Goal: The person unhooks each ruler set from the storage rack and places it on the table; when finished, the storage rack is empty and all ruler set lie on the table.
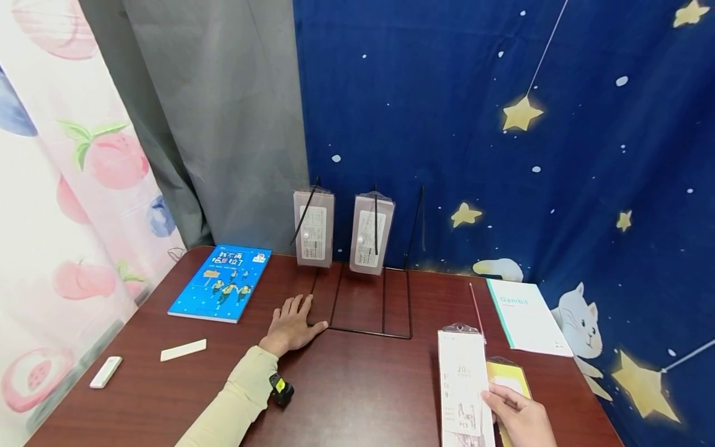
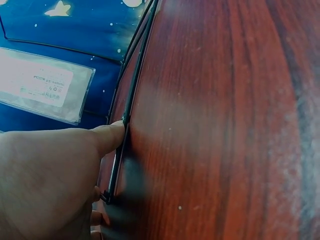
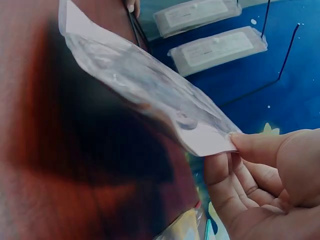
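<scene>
My left hand (image 1: 290,326) rests on the table with fingers spread, at the front left corner of a black wire display rack (image 1: 357,331). In the left wrist view its thumb (image 2: 111,136) touches the rack's base wire. My right hand (image 1: 524,417) pinches the edge of a clear hanging pack with a white printed card (image 1: 460,379), thumb on one face and fingers behind, as the right wrist view shows. The pack is held above the table at the front right. Two similar packs, a left one (image 1: 314,230) and a middle one (image 1: 371,233), hang from the rack's hooks.
A yellow pack (image 1: 511,374) lies partly behind my right hand. A thin red stick (image 1: 476,307) and a white "Gambit" booklet (image 1: 527,320) are at the right. On the left lie a blue book (image 1: 220,285), a white strip (image 1: 183,350) and a small white device (image 1: 105,372). Curtains hang behind.
</scene>
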`<state>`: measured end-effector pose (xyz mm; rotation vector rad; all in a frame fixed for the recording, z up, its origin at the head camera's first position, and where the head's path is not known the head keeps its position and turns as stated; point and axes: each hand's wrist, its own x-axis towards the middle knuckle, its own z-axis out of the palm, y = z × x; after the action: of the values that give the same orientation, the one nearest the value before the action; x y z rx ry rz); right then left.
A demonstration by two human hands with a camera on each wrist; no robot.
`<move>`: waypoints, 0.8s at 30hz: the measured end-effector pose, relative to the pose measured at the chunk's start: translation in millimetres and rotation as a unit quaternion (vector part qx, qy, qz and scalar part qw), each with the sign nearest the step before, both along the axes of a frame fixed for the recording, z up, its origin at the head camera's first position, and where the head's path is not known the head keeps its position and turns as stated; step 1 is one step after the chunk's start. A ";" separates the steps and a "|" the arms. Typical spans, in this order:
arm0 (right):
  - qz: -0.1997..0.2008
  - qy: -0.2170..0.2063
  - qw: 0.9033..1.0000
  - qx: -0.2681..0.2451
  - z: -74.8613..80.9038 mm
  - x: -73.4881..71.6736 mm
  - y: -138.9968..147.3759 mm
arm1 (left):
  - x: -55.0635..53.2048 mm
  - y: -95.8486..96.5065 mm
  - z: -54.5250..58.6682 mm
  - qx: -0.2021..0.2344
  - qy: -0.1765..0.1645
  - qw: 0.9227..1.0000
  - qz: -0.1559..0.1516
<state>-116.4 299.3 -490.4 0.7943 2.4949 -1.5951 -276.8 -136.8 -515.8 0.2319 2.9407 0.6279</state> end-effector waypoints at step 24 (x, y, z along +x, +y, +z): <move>0.058 0.018 0.976 0.210 -19.7 5.6 -6.1 | -4.9 -2.2 -8.0 0.005 -0.004 1.000 -0.001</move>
<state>-110.8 293.2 -510.0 0.6423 2.8886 -1.0658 -281.7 -139.0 -523.8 0.2335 2.9292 0.6409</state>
